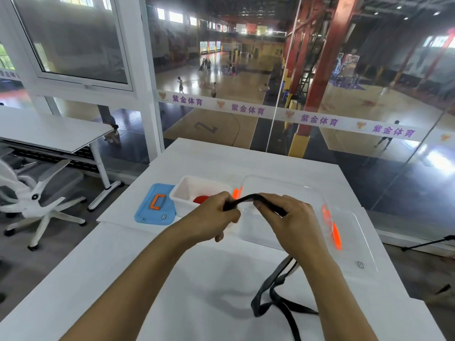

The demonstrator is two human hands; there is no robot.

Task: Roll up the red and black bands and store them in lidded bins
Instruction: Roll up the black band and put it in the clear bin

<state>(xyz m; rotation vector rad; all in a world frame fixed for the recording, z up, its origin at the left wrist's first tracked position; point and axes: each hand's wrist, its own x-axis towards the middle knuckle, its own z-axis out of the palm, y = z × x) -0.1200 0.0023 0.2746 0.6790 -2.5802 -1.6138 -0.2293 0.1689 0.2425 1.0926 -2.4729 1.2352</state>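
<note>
A black band (275,294) is held above the white table (172,279). My left hand (216,215) pinches its rolled end, and my right hand (290,215) grips it a little to the right. A short stretch spans between the hands; the rest hangs below my right wrist and lies looped on the table. A red band (200,199) sits rolled inside the small white bin (189,188) behind my left hand. A clear bin (261,225) with orange clips stands behind my right hand.
A blue lid (157,205) with an orange handle lies left of the white bin. A clear lid (354,242) with an orange latch lies right of the clear bin. Glass wall rises beyond the table's far edge. An office chair (37,193) stands at the left.
</note>
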